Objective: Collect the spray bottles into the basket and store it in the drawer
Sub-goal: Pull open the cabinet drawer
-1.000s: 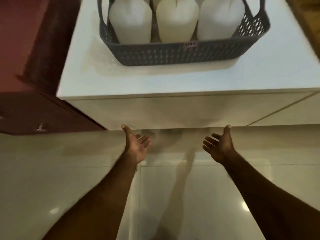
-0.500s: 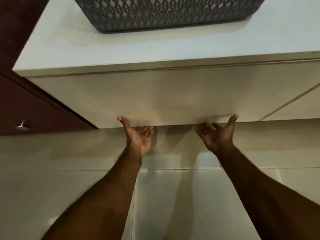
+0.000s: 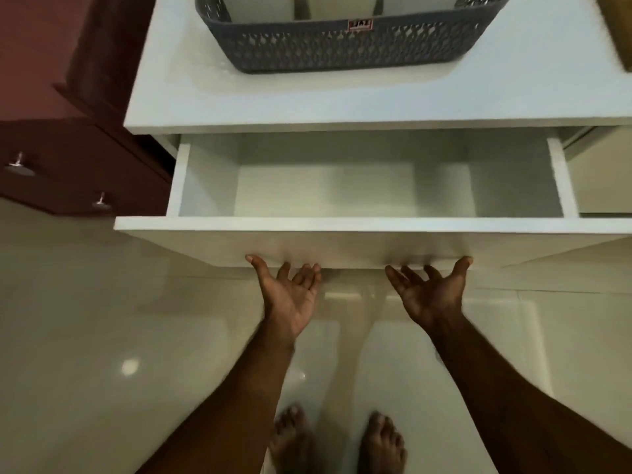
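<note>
A dark grey lattice basket (image 3: 342, 49) stands on the white cabinet top (image 3: 191, 97), with the bases of white spray bottles (image 3: 263, 8) showing inside it; their tops are cut off by the frame. Below it, the white drawer (image 3: 342, 224) is pulled out and its inside is bare. My left hand (image 3: 290, 299) and my right hand (image 3: 431, 295) are palm up under the drawer front, fingers spread, with the fingertips and thumbs at its lower edge. Neither hand holds anything.
A dark red cabinet (image 3: 68, 159) with metal knobs (image 3: 18, 162) stands left of the white unit. A brownish object (image 3: 615, 29) sits at the top's right edge. My bare feet (image 3: 290, 436) stand on the glossy tiled floor (image 3: 102, 336) just before the drawer.
The drawer was shut and now stands pulled out toward me. Both hands came back with its lower front edge, still palm up. The view tilted down and my feet show.
</note>
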